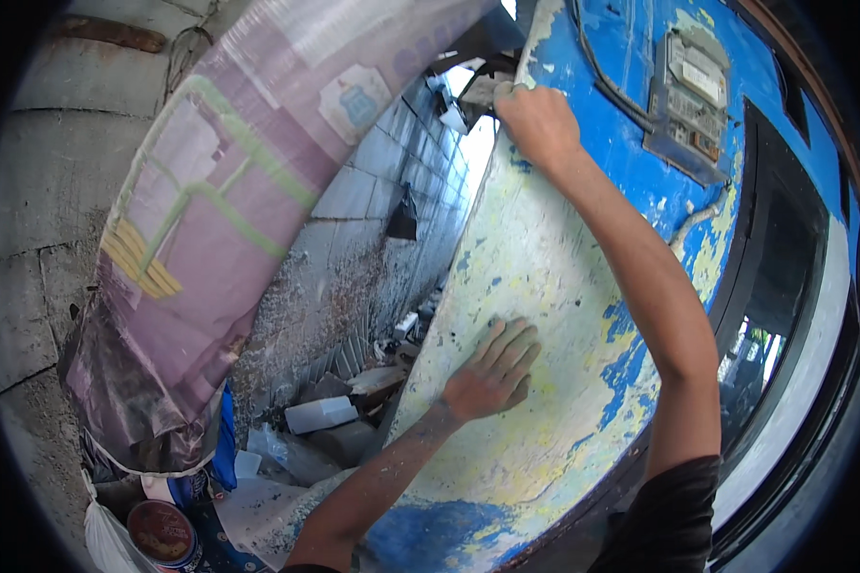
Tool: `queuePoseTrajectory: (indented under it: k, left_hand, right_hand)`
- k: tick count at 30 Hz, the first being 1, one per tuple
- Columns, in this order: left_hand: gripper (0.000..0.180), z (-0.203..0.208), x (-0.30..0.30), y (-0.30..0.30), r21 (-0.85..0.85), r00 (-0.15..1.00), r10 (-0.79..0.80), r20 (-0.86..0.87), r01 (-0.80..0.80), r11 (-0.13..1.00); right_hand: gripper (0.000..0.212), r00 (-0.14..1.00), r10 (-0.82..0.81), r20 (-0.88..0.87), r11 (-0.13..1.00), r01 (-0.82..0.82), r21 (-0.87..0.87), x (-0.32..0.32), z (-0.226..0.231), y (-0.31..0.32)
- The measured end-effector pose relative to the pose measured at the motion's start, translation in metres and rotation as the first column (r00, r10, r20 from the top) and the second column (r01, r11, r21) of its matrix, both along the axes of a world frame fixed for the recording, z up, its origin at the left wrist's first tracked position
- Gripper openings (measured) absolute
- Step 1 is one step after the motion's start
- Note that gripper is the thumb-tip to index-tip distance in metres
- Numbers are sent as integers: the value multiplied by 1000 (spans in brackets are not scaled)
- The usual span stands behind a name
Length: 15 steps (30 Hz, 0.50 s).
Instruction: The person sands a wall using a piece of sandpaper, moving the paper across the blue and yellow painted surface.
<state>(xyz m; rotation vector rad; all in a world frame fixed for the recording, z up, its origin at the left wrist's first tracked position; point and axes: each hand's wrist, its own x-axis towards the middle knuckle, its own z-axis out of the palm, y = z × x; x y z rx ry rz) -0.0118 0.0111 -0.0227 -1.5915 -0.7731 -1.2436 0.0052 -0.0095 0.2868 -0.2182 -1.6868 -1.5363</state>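
My left hand (492, 374) lies flat with its fingers stretched out against a wall (526, 267) of flaking whitish, yellow and blue paint. Higher up, by the wall's far left edge, my right hand (542, 124) is closed with its fingers curled. What it grips, if anything, is hidden behind the knuckles. My right arm reaches up across the painted surface, bent at the elbow.
A purple printed sheet (229, 181) hangs at the left. Beyond it runs a grey block wall (344, 196) with a black bag (404, 215). Rubble with a white block (321, 414) fills the gap. An electric meter box (690, 100) and a round tub (162, 533) are nearby.
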Motion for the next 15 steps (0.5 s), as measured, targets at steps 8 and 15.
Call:
queuePoseTrajectory:
  k: [8,15]
  left_hand:
    - [42,-10,14,-9,-31,997,-35,62,37,999]
    - [58,-35,20,-19,-137,977,24,213,6,991]
  right_hand:
    - [14,997,69,-41,998,-68,17,1,-19,2]
    - [12,990,140,32,990,-141,19,-10,-36,12]
